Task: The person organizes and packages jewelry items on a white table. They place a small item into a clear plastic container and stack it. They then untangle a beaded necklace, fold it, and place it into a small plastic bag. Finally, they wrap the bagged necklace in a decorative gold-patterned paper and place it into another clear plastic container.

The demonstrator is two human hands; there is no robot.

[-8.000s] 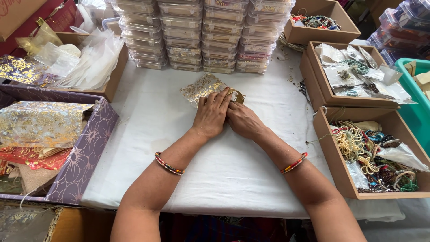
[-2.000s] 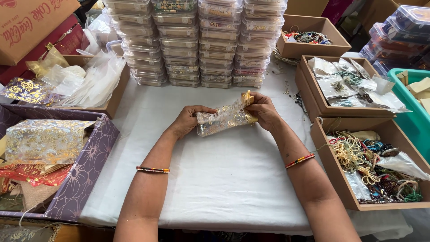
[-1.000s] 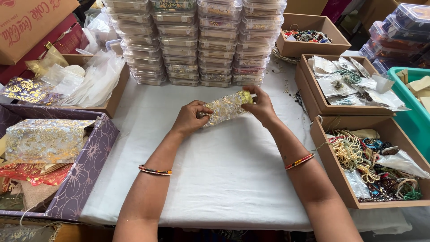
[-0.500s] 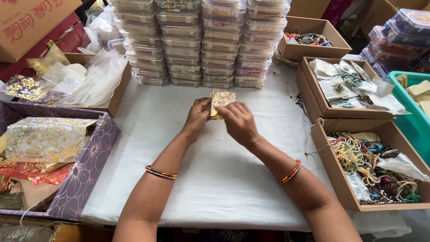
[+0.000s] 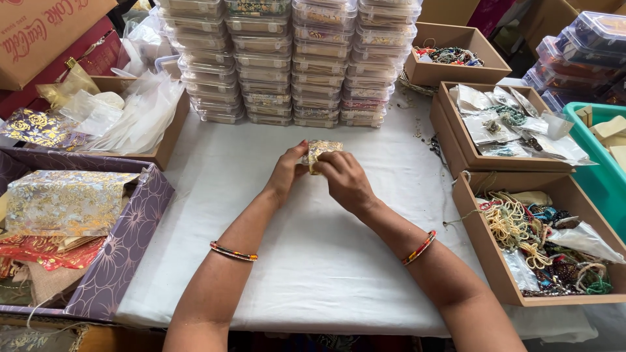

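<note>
Nearest, both forearms with bangles reach forward over the white table (image 5: 313, 261). The left hand (image 5: 287, 171) and right hand (image 5: 344, 179) meet above its middle, both closed around a small gold pouch (image 5: 319, 151), folded up tight; each pinches one side, so the pouch stays compact and off the cloth. On the right, a box of beads (image 5: 548, 241) lies within easy reach. On the left, a purple box (image 5: 124, 248) keeps gold fabric. Farther back stand stacks of clear containers (image 5: 293, 58), against the table's far edge.
</note>
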